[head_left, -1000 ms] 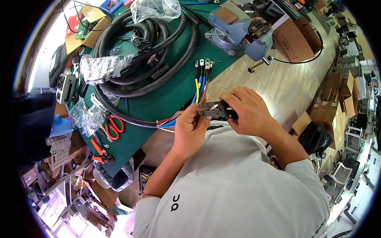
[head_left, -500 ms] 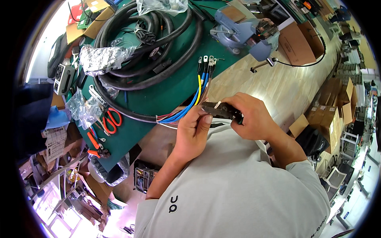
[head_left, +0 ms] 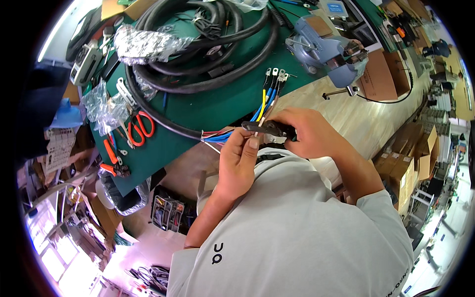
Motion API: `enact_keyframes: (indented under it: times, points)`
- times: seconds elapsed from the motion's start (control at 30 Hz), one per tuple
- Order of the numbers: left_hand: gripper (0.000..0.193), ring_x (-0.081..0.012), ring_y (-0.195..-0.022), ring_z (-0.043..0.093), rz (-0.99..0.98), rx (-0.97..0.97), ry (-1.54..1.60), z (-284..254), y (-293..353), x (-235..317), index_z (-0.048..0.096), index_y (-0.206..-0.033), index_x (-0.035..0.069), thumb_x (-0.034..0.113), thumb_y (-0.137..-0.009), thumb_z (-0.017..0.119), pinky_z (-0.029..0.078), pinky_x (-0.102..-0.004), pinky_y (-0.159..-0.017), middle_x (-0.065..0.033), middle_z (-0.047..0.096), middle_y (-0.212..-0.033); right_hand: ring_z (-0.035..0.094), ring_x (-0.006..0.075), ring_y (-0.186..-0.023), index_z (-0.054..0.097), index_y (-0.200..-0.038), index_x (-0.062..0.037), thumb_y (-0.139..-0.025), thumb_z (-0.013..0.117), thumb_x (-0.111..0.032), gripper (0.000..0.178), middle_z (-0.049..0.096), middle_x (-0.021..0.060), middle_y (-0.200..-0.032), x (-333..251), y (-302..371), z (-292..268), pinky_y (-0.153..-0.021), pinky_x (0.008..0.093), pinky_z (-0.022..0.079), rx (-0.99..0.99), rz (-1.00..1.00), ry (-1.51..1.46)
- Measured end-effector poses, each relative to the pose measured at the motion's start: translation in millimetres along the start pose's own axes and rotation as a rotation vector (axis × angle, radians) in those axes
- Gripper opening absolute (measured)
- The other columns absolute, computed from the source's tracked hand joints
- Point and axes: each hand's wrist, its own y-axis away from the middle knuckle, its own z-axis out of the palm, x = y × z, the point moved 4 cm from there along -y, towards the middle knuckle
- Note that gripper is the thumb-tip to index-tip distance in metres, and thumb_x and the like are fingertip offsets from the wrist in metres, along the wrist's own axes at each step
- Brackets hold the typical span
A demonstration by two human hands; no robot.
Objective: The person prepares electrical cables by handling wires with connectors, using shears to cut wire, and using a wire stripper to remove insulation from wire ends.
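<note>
My right hand (head_left: 311, 131) is closed round the handles of a dark pliers-like wire tool (head_left: 257, 127), whose jaws point left. A thin pale wire (head_left: 256, 133) crosses those jaws. My left hand (head_left: 237, 166) pinches that wire just below the jaws, thumb against fingers. Beside my hands a thick black cable (head_left: 173, 127) ends in a fan of blue wires (head_left: 222, 137), with red and white ones among them. Behind the tool, a yellow wire (head_left: 262, 105) and several more stand up, tipped with metal ring lugs (head_left: 275, 73). The tool's handles are mostly hidden by my right hand.
The black cable lies coiled (head_left: 208, 86) on the green table (head_left: 193, 106). Red-handled scissors (head_left: 141, 129), an orange-handled crimping tool (head_left: 111, 168) and clear plastic bags (head_left: 104, 109) lie at left. A blue-grey bench vise (head_left: 324, 49) stands at the far right edge; cardboard boxes (head_left: 398, 166) are beyond.
The view has shifted, so the table sits a little lower. The dark tool has tilted and moved slightly up and left, with its jaws now across the pale wire by my left fingertips.
</note>
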Motion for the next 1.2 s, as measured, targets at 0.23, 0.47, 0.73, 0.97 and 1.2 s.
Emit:
enact_keyframes:
  times: [0.23, 0.47, 0.73, 0.97, 1.2]
  points:
    - [0.022, -0.0011, -0.046, 0.028, -0.144, 0.167, 0.166, -22.5, 18.2, -9.9, 0.054, -0.112, 0.002, 0.02, -0.102, 0.046, 0.021, -0.0202, -0.044, 0.0057, 0.041, -0.06, 0.058, 0.0226, -0.067, 0.065, -0.1, -0.0047, -0.071, 0.059, -0.004, 0.029, 0.061, 0.0109, -0.076, 32.4, -40.6, 18.0, -0.063, 0.0314, 0.046, 0.0, 0.135, -0.248]
    - [0.023, -0.0027, -0.046, 0.028, -0.065, 0.259, 0.284, -40.7, 30.5, -11.9, 0.053, -0.115, 0.003, 0.021, -0.102, 0.045, 0.023, -0.0209, -0.043, 0.0062, 0.034, -0.058, 0.058, 0.0373, -0.093, 0.058, -0.115, -0.0026, -0.07, 0.06, -0.008, 0.045, 0.06, 0.0175, -0.099, 68.4, -81.4, 26.0, -0.083, 0.0406, 0.047, -0.284, -0.042, 0.254]
    - [0.02, -0.0037, -0.05, 0.039, 0.035, 0.215, 0.181, -38.3, 26.9, 15.6, 0.051, -0.112, 0.005, 0.02, -0.103, 0.044, 0.033, -0.0196, -0.045, -0.001, 0.052, -0.068, 0.054, 0.0346, -0.099, 0.057, -0.106, -0.003, -0.071, 0.07, -0.023, 0.042, 0.057, 0.0169, -0.098, 75.1, -114.9, 74.3, -0.09, 0.0467, 0.041, 0.004, -0.222, 0.65]
    - [0.022, -0.0029, -0.05, 0.039, -0.052, 0.087, 0.076, -30.1, 12.3, 29.4, 0.055, -0.106, 0.003, 0.023, -0.102, 0.047, 0.032, -0.0184, -0.046, -0.003, 0.058, -0.07, 0.05, 0.0331, -0.117, 0.052, -0.128, -0.0013, -0.083, 0.069, -0.032, 0.057, 0.057, 0.0175, -0.122, 45.7, -114.7, 43.3, -0.101, 0.0421, 0.039, 0.257, -0.164, -0.043]
    - [0.021, -0.0055, -0.063, 0.05, -0.193, -0.128, -0.071, 12.4, -8.0, 19.9, 0.055, -0.105, -0.001, 0.019, -0.1, 0.051, 0.041, -0.0199, -0.058, -0.0016, 0.057, -0.072, 0.059, 0.0257, -0.097, 0.062, -0.11, -0.0048, -0.082, 0.073, -0.028, 0.038, 0.064, 0.0095, -0.103, -27.8, -20.6, -28.6, -0.085, 0.0346, 0.046, -0.01, -0.427, -0.114]
